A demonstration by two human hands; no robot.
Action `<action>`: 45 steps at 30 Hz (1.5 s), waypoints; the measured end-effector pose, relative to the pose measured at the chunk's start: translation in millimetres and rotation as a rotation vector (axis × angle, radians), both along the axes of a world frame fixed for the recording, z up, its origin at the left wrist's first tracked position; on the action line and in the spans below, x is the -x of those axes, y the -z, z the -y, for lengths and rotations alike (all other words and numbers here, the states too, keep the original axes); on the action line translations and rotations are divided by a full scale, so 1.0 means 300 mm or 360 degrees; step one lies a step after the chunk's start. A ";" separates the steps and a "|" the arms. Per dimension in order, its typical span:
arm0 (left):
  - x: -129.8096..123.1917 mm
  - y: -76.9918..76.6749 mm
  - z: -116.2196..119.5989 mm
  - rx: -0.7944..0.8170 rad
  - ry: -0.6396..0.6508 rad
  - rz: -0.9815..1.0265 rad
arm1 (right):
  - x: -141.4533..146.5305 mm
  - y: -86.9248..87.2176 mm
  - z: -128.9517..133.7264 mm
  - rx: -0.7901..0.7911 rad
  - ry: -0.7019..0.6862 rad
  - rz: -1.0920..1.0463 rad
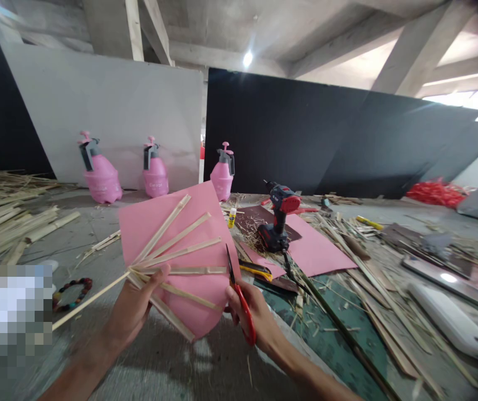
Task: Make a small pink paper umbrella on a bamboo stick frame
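Several bamboo strips (191, 270) spread like fan ribs across a sheet of pink paper (201, 206). They come together at the lower left, where a thin stick (92, 298) runs out as a handle. My left hand (141, 303) grips the fan at this joint, its thumb on top of the ribs. Red-handled scissors (245, 312) are in my right hand (249, 309), fingers round the handles. Their dark blades point up along the right edge of the paper, which has a rounded outline at the lower right.
A cordless drill (278, 217) stands beyond the paper, near a glue stick (232, 218) and a yellow utility knife (255, 270). Three pink spray bottles (102, 179) line the wall. Bamboo strips (9, 228) lie left; scraps and a white case (452, 320) lie right. A beaded bracelet (72, 295) rests left.
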State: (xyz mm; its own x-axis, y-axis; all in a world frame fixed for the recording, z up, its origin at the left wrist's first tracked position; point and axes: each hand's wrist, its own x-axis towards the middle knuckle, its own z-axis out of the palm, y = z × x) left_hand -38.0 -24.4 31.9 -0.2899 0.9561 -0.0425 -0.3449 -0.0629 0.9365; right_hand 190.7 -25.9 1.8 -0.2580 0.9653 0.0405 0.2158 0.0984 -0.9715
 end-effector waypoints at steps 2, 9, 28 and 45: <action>0.003 0.004 -0.001 -0.0022 0.0029 -0.0020 | 0.002 -0.001 -0.002 -0.0004 0.0006 -0.0016; 0.013 0.013 -0.003 -0.0069 0.0083 -0.0049 | 0.008 0.010 -0.012 -0.0038 0.0099 -0.0053; 0.031 -0.003 -0.013 -0.0036 0.0066 -0.0104 | 0.004 -0.010 0.005 0.0055 0.0025 -0.0011; 0.051 0.030 -0.022 -0.0063 0.0075 -0.0170 | 0.015 0.013 -0.001 0.0068 0.0137 -0.0072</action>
State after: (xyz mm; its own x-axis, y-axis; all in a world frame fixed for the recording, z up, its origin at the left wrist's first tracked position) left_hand -53.3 -17.7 23.0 -0.2454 0.9691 0.0243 -0.2466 -0.0866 0.9652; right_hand 186.2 -25.5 -2.1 -0.1726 0.9850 0.0083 0.1777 0.0395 -0.9833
